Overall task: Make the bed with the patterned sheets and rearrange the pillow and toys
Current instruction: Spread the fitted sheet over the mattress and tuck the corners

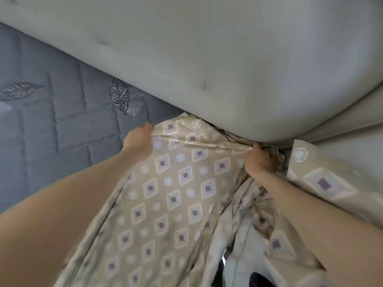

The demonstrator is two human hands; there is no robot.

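Silky beige diamond-print sheet (172,193) lies crumpled. Left grip (138,139) pinches its edge; right grip (262,160) clenches bunched folds beside padded headboard (228,69).

The patterned sheet (176,183) is held at its upper edge just below the padded headboard (228,59). The edge is gripped by the left hand (138,139) over the grey quilted mattress (51,121), left of the headboard's rounded corner. Bunched fabric is clutched by the right hand (262,160) directly beneath that corner.
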